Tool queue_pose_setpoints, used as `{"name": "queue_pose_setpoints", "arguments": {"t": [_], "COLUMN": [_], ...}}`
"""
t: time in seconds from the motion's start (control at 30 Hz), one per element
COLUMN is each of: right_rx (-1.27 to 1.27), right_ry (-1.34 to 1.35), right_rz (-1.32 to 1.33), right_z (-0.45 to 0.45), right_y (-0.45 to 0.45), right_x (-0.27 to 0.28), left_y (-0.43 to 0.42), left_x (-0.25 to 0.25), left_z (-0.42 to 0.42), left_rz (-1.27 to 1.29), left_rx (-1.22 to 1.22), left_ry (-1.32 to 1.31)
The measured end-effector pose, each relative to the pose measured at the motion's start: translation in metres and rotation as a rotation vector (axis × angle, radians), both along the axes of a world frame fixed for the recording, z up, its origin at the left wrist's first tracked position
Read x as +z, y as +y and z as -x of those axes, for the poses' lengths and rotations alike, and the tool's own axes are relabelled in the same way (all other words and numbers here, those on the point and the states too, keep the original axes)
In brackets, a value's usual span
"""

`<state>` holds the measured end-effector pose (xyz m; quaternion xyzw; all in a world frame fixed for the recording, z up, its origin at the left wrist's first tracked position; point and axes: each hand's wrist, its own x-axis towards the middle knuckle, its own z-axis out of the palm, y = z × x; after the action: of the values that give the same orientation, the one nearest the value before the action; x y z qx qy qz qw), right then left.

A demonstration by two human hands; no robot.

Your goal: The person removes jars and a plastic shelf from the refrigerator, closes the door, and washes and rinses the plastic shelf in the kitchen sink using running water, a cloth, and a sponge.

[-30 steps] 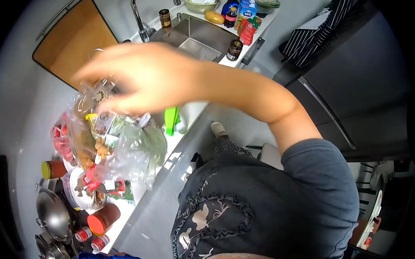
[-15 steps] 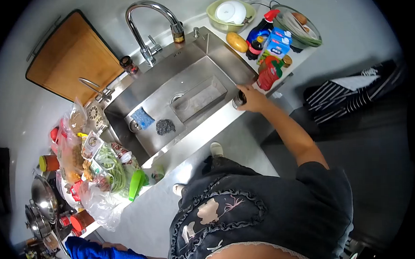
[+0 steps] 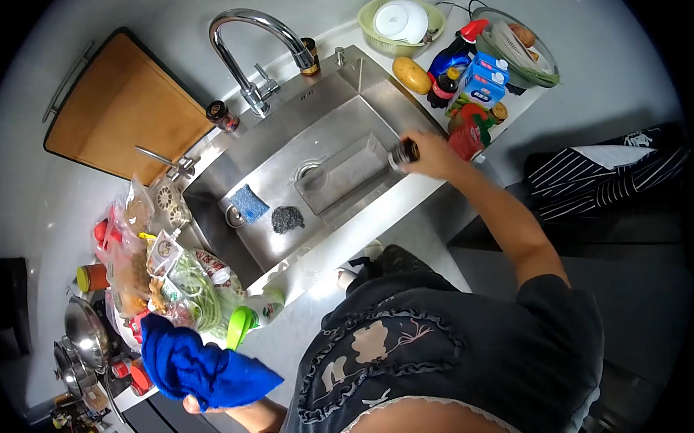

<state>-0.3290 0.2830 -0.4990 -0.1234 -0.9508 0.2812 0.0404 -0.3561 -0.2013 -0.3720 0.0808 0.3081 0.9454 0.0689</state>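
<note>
My right hand (image 3: 431, 155) is closed around a small dark jar (image 3: 404, 152) at the right front edge of the steel sink (image 3: 311, 113). The jar is tilted, its far end toward the basin. At the lower left, a crumpled blue cloth (image 3: 202, 366) lies over my left hand (image 3: 192, 403), which holds it from below; most of those fingers are hidden under the cloth. In the sink are a blue sponge (image 3: 249, 204), a dark scouring pad (image 3: 287, 219) and a clear rectangular tray (image 3: 345, 174).
Bagged vegetables (image 3: 191, 289) crowd the counter left of the sink, with a green-handled item (image 3: 241, 326) beside them. Pots (image 3: 86, 332) stand farther left. Bottles, a blue carton (image 3: 480, 83), a potato (image 3: 411, 75) and a green basket (image 3: 365, 18) are at right. The faucet (image 3: 249, 19) arches behind.
My right hand came down from over the bags to the jar, took hold of it and moved it slightly toward the sink. My left hand has raised the blue cloth rightward.
</note>
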Motion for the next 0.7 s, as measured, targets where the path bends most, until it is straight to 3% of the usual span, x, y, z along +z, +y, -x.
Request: {"name": "queue_pose_setpoints", "arguments": {"t": [0.13, 0.17, 0.3, 0.57, 0.7], "right_rx": [-0.034, -0.083, -0.118, -0.158, -0.114], "right_ry": [0.189, 0.208, 0.185, -0.003, -0.156], "right_rz": [0.009, -0.15, -0.235, -0.363, -0.373], "right_z": [0.085, 0.11, 0.231, 0.385, 0.423], "right_y": [0.023, 0.03, 0.088, 0.156, 0.184], "right_x": [0.051, 0.063, 0.061, -0.014, -0.058], "left_y": [0.031, 0.043, 0.083, 0.182, 0.2], "left_x": [0.001, 0.002, -0.007, -0.057, -0.075], "left_z": [-0.006, -0.011, -0.025, -0.017, -0.011], "left_rz": [0.013, 0.019, 0.033, 0.107, 0.043], "left_rx": [0.007, 0.01, 0.075, 0.351, 0.329], "left_ry": [-0.062, -0.086, -0.193, -0.465, -0.512]}}
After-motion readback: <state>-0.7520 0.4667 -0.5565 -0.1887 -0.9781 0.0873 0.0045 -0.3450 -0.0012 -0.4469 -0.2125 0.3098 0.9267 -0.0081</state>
